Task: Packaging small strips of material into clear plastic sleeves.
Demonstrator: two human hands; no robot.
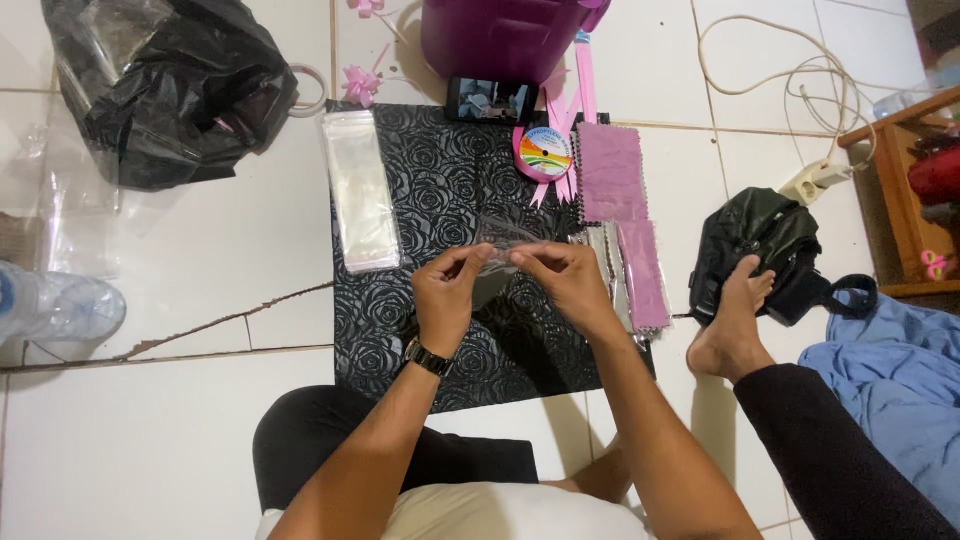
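Two hands, the left hand (447,290) and right hand (565,277), pinch a small clear plastic bag (503,240) above the black mat (420,200); it looks thin, light, floppy and slippery, so hold its top edge.

My fingers cover the near edge of the clear plastic sleeve (503,238) that I pinch between my left hand (447,290) and right hand (570,283), and the sleeve is so see-through that I cannot tell whether anything is inside it. My wrists and forearms hide part of the black rose-patterned sheet (400,330) beneath them. Beyond my hands, the top edge cuts off the purple tub (500,35), whose base hides part of the phone (492,100); its screen is too small to make out. Far to my left, the edge cuts the water bottle (50,305). To my right, the wooden shelf (900,200) runs out of view.
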